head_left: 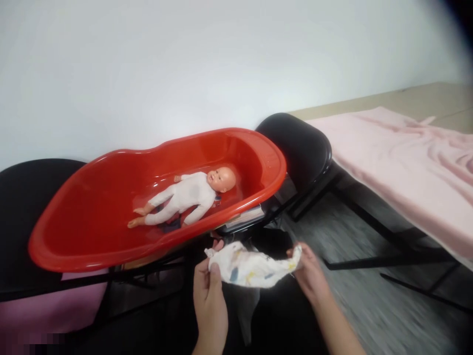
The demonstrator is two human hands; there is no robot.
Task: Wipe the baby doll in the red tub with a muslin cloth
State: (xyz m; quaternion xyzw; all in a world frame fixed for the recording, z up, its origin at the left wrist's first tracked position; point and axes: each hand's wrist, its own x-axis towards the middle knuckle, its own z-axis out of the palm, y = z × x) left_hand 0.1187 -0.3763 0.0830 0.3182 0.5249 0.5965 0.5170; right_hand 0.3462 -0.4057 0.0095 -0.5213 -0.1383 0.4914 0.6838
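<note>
A small white cloth (pixel 251 266) with coloured prints is stretched between both my hands at the bottom centre. My left hand (pixel 209 291) pinches its left corner, and my right hand (pixel 309 273) grips its right end. Just beyond them a red plastic baby tub (pixel 92 236) rests across black chairs. A baby doll (pixel 186 196) in a white suit lies on its back inside the tub, head to the right.
A black chair (pixel 301 145) stands behind the tub's right end, another black chair (pixel 22 207) at the left. Books (pixel 246 217) lie under the tub. A table with a pink blanket (pixel 410 162) fills the right side. White wall behind.
</note>
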